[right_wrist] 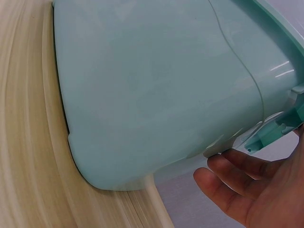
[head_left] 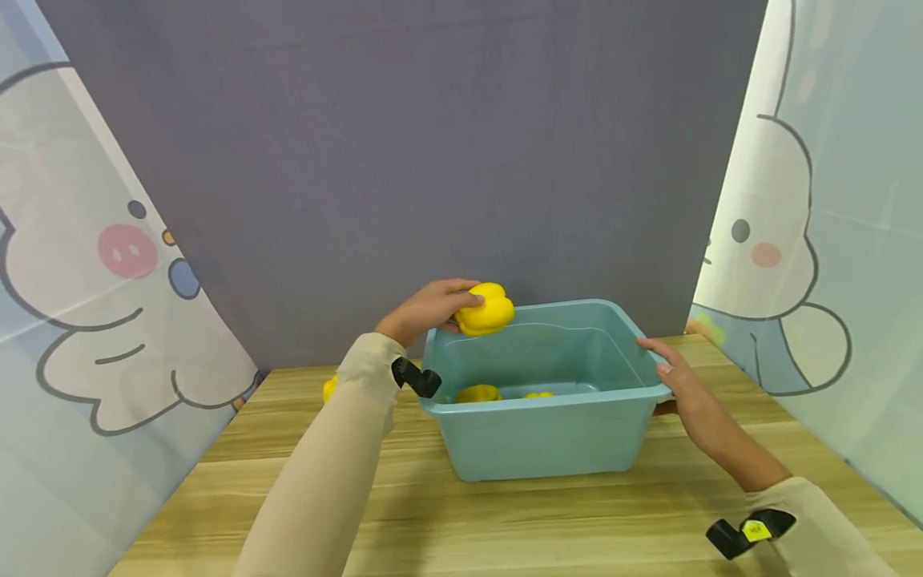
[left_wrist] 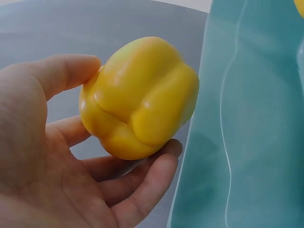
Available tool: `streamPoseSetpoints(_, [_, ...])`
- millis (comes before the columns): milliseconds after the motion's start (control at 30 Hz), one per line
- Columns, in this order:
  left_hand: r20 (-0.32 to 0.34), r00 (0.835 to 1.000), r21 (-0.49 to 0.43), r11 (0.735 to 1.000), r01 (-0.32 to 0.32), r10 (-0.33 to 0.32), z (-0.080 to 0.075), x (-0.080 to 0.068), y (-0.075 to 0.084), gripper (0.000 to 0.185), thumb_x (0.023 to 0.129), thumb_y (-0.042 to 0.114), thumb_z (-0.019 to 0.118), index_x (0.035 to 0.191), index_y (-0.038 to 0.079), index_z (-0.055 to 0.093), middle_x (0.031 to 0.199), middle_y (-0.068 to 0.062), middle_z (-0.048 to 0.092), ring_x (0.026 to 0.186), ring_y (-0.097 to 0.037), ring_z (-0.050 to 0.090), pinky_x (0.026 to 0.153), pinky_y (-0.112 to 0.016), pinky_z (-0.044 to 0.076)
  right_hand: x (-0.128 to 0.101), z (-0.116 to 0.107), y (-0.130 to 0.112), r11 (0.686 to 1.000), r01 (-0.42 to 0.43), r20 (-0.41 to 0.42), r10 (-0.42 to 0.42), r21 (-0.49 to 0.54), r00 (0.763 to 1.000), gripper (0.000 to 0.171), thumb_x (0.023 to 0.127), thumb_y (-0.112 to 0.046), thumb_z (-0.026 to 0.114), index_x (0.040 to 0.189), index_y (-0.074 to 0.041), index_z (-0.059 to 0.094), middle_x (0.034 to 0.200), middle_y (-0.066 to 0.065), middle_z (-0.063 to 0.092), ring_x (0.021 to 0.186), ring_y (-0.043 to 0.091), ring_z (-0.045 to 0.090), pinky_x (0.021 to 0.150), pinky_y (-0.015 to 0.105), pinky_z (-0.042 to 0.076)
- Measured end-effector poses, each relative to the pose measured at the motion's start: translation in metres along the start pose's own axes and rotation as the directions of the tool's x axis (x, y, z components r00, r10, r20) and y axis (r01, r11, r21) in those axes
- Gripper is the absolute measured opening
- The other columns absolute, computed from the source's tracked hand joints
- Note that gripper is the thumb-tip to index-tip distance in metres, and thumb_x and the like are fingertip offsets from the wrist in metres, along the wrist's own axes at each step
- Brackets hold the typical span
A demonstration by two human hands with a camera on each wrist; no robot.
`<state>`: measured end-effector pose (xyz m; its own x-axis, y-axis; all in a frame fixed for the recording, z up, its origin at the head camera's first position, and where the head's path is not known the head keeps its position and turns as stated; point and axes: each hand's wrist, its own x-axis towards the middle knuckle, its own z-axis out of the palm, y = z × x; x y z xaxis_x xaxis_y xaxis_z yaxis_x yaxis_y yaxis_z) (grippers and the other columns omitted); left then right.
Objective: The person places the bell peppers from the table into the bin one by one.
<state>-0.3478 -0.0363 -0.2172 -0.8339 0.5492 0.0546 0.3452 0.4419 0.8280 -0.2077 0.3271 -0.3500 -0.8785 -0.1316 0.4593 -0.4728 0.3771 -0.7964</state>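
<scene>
My left hand (head_left: 427, 309) holds a yellow bell pepper (head_left: 489, 311) above the left rim of a blue-green plastic tub (head_left: 544, 439). In the left wrist view the thumb and fingers lie around the pepper (left_wrist: 142, 97), beside the tub's wall (left_wrist: 204, 142). My right hand (head_left: 683, 389) grips the tub's right rim, some fingers beneath it. The right wrist view shows those fingers (right_wrist: 232, 178) against the tub's outer side (right_wrist: 142, 95). Inside the tub lie a yellow pepper (head_left: 478, 393) and another yellow piece (head_left: 538, 395), both partly hidden by the front wall.
Another yellow object (head_left: 329, 389) sits on the wooden table (head_left: 288, 449), mostly hidden behind my left forearm. A grey cloth backdrop (head_left: 404, 160) stands behind the tub, with cartoon-printed curtains (head_left: 79, 336) at both sides.
</scene>
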Motion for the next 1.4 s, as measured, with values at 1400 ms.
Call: streamPoseSetpoints(1400, [0.005, 0.999, 0.024, 0.999, -0.043, 0.043, 0.007, 0.004, 0.028, 0.039, 0.103, 0.035, 0.057, 0.138, 0.018, 0.058, 0.120, -0.003, 0.065, 0.113, -0.028, 0.064, 0.097, -0.046, 0.049, 0.003, 0.002, 0.002, 1.000, -0.017, 0.004, 0.017, 0.000, 1.000, 0.052, 0.109, -0.031, 0.022, 0.155, -0.006, 0.022, 0.154, 0.023, 0.021, 0.107, 0.014, 0.052, 0.068, 0.042, 0.054])
